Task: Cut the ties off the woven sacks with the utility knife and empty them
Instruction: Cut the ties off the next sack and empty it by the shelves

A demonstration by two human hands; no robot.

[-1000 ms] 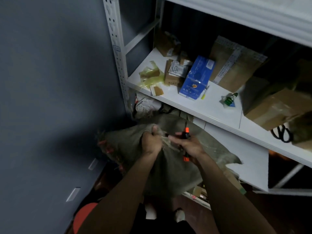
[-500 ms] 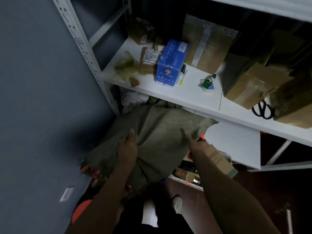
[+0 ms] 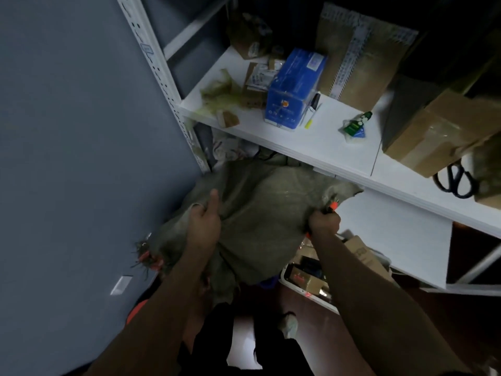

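Well, left hand (image 3: 203, 223) and right hand (image 3: 324, 222) clench the woven sack (image 3: 265, 213) below the shelf (image 3: 325, 147), utility knife (image 3: 334, 205) in the right, emptying seemingly underway.

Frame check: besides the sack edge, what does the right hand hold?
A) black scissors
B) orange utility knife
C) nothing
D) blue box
B: orange ends of the utility knife show above and below the fisted right hand, which also grips the woven sack.
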